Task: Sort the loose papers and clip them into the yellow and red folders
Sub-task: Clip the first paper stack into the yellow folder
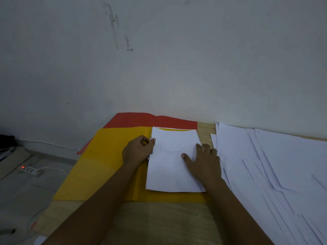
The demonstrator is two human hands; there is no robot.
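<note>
Open yellow card folder (106,165) lies on the tabletop, overlapping the red card folder (141,119) beyond. Left hand (137,151), grip pinching the metal clip (150,152); just right, right hand (205,161), fingers flat, steadies the white sheet stack (169,174) for clipping. Further right, loose white papers (265,165) wait.

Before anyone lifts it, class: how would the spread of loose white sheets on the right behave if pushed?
The loose sheets lie fanned and overlapping, so they would likely slide apart. They look thin, probably floppy and light when lifted.
</note>
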